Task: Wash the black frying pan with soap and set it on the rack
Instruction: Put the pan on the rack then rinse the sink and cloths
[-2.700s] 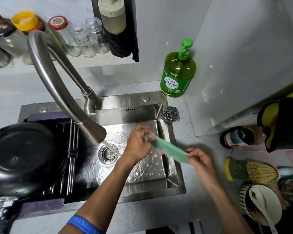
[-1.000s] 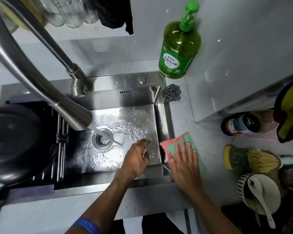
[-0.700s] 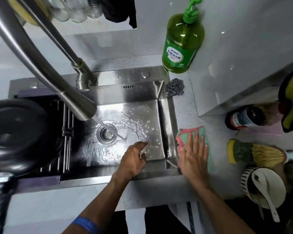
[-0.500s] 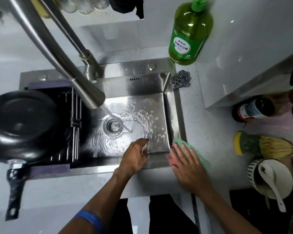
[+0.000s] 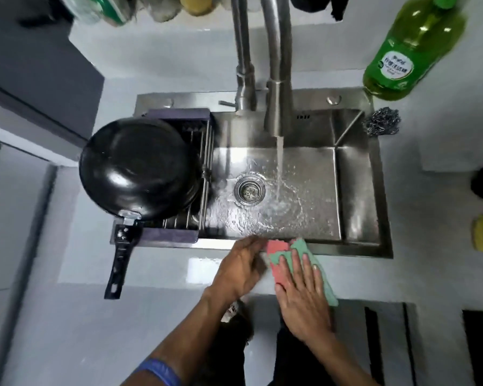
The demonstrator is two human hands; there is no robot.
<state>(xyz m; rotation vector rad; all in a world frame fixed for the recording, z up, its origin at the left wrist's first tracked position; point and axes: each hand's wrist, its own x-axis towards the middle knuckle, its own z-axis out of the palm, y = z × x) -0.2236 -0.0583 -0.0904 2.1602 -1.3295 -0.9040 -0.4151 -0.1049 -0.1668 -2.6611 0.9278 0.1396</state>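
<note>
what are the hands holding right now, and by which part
Nothing is gripped. The right hand lies flat with straight fingers on the cloth, pressing it to the counter; the left hand rests beside it, touching its edge.

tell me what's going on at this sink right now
A person is wiping the counter edge in front of the sink. The right hand presses flat on a green and pink cloth, and the left hand rests beside it at the sink's front rim. The black frying pan sits upside down on the rack over the sink's left side. The tap is running.
</note>
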